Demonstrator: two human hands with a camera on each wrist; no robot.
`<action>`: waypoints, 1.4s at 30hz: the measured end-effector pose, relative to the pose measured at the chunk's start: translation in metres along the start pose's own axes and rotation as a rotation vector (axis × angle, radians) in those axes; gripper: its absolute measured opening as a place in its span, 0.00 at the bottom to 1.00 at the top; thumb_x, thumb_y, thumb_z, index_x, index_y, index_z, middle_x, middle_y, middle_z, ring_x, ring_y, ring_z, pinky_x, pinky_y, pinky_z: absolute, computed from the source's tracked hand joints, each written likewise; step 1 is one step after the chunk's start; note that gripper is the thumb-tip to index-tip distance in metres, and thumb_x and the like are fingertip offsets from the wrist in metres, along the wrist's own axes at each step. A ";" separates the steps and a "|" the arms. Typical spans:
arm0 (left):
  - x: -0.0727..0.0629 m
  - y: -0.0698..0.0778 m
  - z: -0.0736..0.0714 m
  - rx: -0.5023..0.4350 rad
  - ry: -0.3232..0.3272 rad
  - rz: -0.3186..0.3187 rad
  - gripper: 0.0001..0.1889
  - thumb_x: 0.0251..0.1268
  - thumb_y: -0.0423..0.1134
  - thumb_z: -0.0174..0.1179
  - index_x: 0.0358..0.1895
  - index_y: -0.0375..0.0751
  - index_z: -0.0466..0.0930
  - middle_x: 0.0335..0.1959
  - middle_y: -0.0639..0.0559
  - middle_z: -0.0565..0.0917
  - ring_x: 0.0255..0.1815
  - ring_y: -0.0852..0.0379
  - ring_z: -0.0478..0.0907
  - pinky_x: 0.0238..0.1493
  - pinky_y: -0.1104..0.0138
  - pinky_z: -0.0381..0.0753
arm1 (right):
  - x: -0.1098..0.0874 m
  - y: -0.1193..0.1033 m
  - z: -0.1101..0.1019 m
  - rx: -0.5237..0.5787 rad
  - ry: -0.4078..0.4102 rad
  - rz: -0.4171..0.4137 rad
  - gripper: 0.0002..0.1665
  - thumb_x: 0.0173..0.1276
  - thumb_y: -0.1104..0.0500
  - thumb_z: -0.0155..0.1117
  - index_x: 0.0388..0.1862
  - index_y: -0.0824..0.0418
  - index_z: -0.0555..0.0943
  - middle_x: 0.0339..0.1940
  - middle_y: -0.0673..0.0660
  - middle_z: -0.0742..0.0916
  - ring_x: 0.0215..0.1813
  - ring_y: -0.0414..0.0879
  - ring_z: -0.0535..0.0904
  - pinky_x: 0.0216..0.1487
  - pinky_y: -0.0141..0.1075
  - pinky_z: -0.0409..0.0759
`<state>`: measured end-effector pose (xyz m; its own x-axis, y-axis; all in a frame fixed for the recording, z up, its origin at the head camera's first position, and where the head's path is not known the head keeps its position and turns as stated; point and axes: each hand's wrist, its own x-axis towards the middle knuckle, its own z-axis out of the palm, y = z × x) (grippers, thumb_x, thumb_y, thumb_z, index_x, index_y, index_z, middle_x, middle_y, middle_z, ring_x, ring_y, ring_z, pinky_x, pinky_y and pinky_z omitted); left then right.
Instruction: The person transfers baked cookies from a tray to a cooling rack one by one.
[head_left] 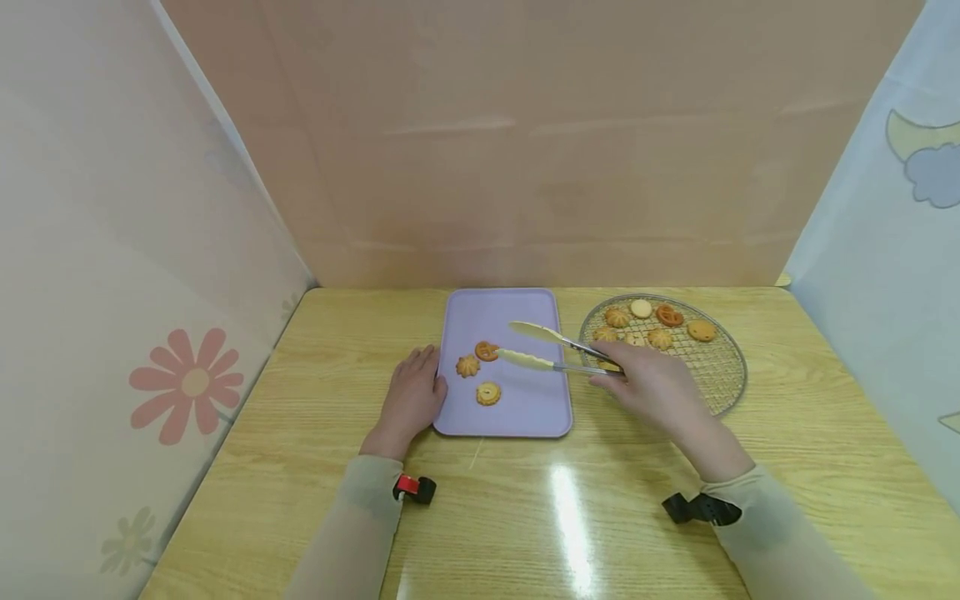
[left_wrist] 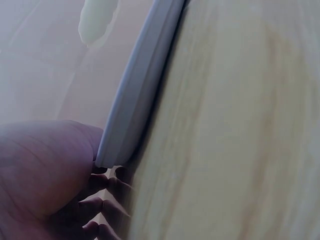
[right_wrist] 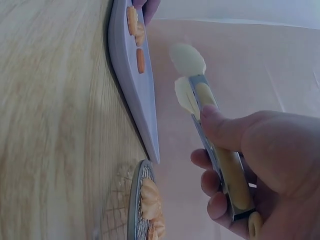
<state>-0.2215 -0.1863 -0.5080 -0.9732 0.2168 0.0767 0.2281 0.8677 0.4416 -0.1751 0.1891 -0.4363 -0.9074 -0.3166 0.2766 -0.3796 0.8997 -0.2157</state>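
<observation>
Head view: I'm seeing the right hand (head_left: 660,385) holding tongs (head_left: 528,360), arms apart, over a purple tray (head_left: 502,312) bearing three cookies (head_left: 488,393); a wire rack (head_left: 716,368) is sitting rightward. Left wrist: the left hand (left_wrist: 47,167) is holding the tray's rim. Right wrist: the tongs' tips are hanging above the tray.

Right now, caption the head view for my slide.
Right hand holds tongs over a lilac tray bearing three cookies; left hand at the tray's edge, cookie-topped wire rack alongside.
</observation>
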 end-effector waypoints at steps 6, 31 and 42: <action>-0.001 0.000 -0.002 -0.001 0.004 0.007 0.30 0.86 0.37 0.54 0.83 0.26 0.65 0.85 0.32 0.66 0.88 0.33 0.57 0.88 0.41 0.53 | -0.001 -0.004 0.006 0.037 -0.044 -0.079 0.33 0.71 0.49 0.81 0.73 0.55 0.85 0.60 0.61 0.92 0.53 0.61 0.92 0.42 0.59 0.90; 0.000 0.001 -0.003 0.024 -0.005 0.010 0.31 0.86 0.38 0.54 0.83 0.27 0.65 0.84 0.32 0.67 0.87 0.33 0.58 0.88 0.41 0.54 | -0.002 -0.014 0.024 0.070 -0.098 -0.166 0.37 0.68 0.48 0.84 0.73 0.55 0.85 0.62 0.59 0.92 0.56 0.59 0.91 0.49 0.59 0.90; 0.002 -0.001 -0.001 0.017 -0.002 0.015 0.30 0.86 0.37 0.54 0.83 0.26 0.66 0.84 0.31 0.67 0.87 0.32 0.58 0.87 0.40 0.54 | -0.002 -0.014 0.027 0.050 -0.130 -0.140 0.37 0.68 0.46 0.84 0.73 0.54 0.85 0.65 0.59 0.90 0.60 0.61 0.90 0.51 0.61 0.90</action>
<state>-0.2237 -0.1871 -0.5072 -0.9696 0.2310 0.0810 0.2433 0.8719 0.4250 -0.1733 0.1694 -0.4588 -0.8595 -0.4766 0.1845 -0.5093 0.8291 -0.2307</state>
